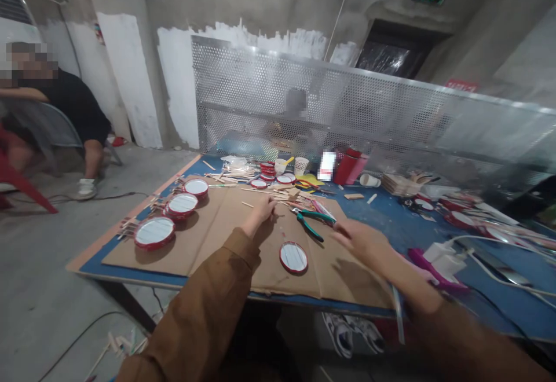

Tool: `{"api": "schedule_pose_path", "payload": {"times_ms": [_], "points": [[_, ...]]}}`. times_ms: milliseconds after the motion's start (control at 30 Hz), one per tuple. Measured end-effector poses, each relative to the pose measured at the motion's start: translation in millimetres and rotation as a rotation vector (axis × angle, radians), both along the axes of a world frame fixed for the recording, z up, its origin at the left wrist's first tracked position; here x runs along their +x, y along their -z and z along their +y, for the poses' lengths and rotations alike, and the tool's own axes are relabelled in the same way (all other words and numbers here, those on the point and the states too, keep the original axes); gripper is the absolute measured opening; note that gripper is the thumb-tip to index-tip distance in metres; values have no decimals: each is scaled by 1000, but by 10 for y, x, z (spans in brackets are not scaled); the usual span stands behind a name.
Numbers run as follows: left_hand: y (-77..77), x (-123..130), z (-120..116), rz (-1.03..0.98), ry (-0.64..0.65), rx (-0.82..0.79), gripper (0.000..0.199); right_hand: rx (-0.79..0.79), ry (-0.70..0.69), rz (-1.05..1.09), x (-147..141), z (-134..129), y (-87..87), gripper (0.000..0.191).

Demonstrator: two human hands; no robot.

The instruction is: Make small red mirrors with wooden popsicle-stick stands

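Above the middle of the brown cardboard [217,226], my left hand [263,209] has its fingers curled together beside loose wooden sticks [282,196]; anything between them is too small to make out. My right hand [354,240] is to the right, blurred, with its fingertips near the handle end of the teal-handled pliers [310,223]. Whether it touches them is unclear. The pliers lie spread on the cardboard. A round red-rimmed disc [293,256] lies nearer the front edge, between my two forearms.
Stacks of red-rimmed discs [154,231] line the left side. Cups [301,166], a red bottle [346,166] and a lit phone [326,166] stand at the back. A purple tray [438,275] with white plugs and cables is at right. A person [73,101] sits far left.
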State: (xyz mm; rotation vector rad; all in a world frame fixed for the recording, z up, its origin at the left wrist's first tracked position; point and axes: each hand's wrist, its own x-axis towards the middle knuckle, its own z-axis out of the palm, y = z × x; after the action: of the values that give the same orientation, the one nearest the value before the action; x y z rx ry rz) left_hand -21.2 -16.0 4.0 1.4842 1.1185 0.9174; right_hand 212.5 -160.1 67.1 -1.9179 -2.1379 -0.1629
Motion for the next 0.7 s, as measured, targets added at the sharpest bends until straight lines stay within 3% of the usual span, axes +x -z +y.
{"api": "schedule_pose_path", "payload": {"times_ms": [67, 167, 267, 367, 533, 700], "points": [[-11, -4, -4, 3, -15, 2, 23, -27, -157, -8, -429, -6, 96, 25], [-15, -8, -7, 0, -36, 13, 23, 12, -212, 17, -832, -71, 285, 44], [-1, -2, -5, -16, -47, 10, 21, -26, -216, 31, -947, -135, 474, 63], [21, 13, -2, -44, -57, 13, 22, -34, -234, 60, -940, -150, 588, 69], [31, 31, -9, -120, -115, -1, 22, 39, -211, 99, -981, 32, 544, 68], [-1, 13, 5, -154, -108, -62, 16, 378, -174, 132, -1112, 463, 428, 65]]}}
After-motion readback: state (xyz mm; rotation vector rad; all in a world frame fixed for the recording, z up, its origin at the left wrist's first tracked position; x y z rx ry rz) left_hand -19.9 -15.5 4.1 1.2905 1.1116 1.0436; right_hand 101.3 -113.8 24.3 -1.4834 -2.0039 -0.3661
